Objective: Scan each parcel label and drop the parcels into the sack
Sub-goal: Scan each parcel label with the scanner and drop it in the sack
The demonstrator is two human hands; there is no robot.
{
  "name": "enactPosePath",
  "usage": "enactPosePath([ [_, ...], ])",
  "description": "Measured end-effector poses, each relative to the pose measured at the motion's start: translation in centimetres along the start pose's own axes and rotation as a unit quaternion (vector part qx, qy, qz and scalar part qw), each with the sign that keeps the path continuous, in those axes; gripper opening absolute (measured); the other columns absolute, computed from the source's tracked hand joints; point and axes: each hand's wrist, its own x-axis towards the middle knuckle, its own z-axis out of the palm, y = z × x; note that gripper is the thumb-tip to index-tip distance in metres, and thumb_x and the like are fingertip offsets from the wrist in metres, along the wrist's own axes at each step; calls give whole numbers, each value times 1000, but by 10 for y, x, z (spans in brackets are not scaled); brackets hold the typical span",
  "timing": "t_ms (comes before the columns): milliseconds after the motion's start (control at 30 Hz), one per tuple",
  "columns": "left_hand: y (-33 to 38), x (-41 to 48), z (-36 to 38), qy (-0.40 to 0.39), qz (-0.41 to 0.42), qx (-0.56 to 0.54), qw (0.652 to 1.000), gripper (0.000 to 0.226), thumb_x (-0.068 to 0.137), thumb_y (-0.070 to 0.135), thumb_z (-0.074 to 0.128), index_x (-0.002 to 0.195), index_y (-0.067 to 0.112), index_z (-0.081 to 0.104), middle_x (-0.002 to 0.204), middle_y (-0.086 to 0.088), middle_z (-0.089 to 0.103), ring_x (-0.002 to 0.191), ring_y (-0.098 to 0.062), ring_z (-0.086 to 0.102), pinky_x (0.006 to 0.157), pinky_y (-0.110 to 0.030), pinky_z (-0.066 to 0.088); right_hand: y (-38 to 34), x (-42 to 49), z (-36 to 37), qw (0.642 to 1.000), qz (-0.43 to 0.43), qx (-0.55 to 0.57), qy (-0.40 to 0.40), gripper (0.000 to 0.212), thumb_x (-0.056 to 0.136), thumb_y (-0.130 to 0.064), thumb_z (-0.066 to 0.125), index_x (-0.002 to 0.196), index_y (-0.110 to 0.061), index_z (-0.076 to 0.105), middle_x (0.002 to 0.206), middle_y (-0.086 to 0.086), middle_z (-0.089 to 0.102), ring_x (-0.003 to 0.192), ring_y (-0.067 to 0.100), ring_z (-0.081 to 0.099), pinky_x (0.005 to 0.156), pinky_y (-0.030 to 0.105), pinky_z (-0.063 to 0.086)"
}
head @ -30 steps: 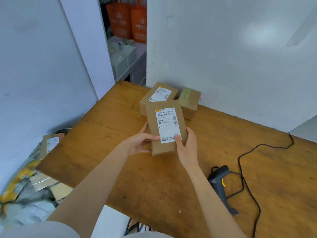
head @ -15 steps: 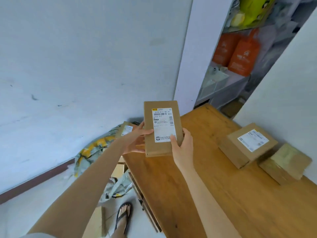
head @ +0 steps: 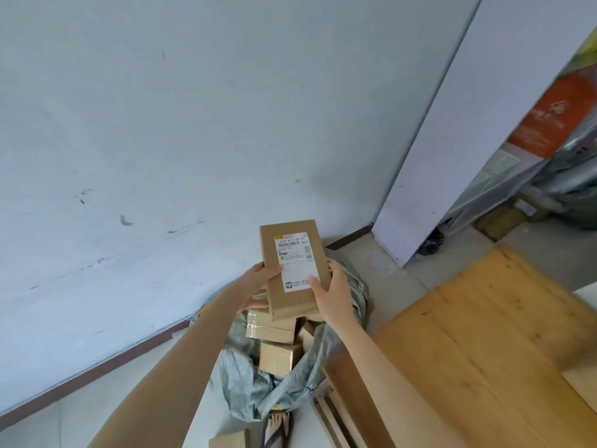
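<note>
Both hands are holding one brown cardboard parcel [head: 292, 270] out in front of the person, near the centre of the view, above the open mouth of the sack [head: 258, 392]. The left hand [head: 258, 287] is gripping the parcel's left long edge, thumb lying on the top face and fingers curling underneath. The right hand [head: 332, 291] is clasping the right long edge, thumb pressing on the lower corner of the white label [head: 295, 260]. The label is facing up toward the camera, with a barcode near its far end and a small dark logo near the thumb; the finer print is too small to read. The parcel is tilting slightly, its far end pointing toward 12 o'clock.

The sack is sitting on the floor below the hands, toward 6 o'clock, made of crumpled grey-green plastic. Several cardboard boxes [head: 277, 357] are already lying inside it, stacked loosely and touching one another. Another box [head: 231, 439] is showing at the bottom edge, just outside the sack, beside a sandalled foot [head: 277, 428].

The wooden surface [head: 484, 350] is filling the area at 4 o'clock, its near edge running just beside the sack. A pale wall [head: 161, 140] is taking up the view from 9 to 12 o'clock. At 2 o'clock an orange bag [head: 555, 118] is hanging over cluttered shelving.
</note>
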Motion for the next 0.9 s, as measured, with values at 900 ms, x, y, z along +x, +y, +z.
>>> enactPosePath([
  [900,-1,104,-109,99,18,306,947,47,95,27,53,139,11,46,141,-11,51,128,-27,48,106,-39,41,9,100,94,968,174,-134,-124,46,99,-26,44,141,-9,38,144,10,48,128,24,48,88,23,33],
])
